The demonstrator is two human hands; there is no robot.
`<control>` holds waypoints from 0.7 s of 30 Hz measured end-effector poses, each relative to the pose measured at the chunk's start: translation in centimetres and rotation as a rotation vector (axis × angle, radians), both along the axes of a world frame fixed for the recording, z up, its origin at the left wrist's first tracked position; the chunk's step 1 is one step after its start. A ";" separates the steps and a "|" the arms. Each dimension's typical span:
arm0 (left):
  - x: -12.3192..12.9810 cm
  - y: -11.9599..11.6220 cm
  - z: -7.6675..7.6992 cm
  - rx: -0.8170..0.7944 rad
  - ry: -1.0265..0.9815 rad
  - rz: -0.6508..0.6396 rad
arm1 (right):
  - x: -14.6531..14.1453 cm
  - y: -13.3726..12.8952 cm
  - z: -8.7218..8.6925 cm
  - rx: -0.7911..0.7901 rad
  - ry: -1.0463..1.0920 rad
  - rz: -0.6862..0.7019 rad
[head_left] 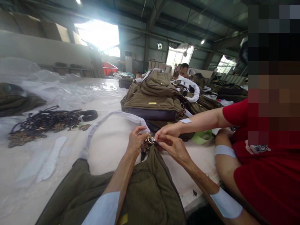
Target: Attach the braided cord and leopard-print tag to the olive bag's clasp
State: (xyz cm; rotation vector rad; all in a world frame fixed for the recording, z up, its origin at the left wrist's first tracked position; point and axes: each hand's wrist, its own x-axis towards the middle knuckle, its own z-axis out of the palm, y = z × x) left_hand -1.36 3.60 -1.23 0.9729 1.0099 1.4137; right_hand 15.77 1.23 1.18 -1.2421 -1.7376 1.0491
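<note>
An olive-green corduroy bag [145, 190] lies in front of me, its strap [112, 114] wrapped in white film and looping away across the table. My left hand [134, 143] pinches the strap's end beside a gold ring [151, 139]. A leopard-print charm [144, 146] hangs just below those fingers. On the ring's other side, my right hand [175, 150] has thumb and fingertips pressed together near a small dark piece; what they grip is too small to make out. A co-worker's hand [170, 129] reaches in from the right, fingertips close to the same ring.
More olive bags [154, 97] are piled ahead. Black cords with leopard-print charms [47, 122] lie at left, near a black tape roll [89, 115]. Clear plastic [70, 90] covers the far left. A co-worker in a red shirt [264, 175] is close at right, by a green strip [202, 137].
</note>
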 end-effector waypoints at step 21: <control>-1.1 -0.9 0.1 -0.229 0.268 -0.024 | 0.8 4.6 -4.0 -0.347 0.254 0.374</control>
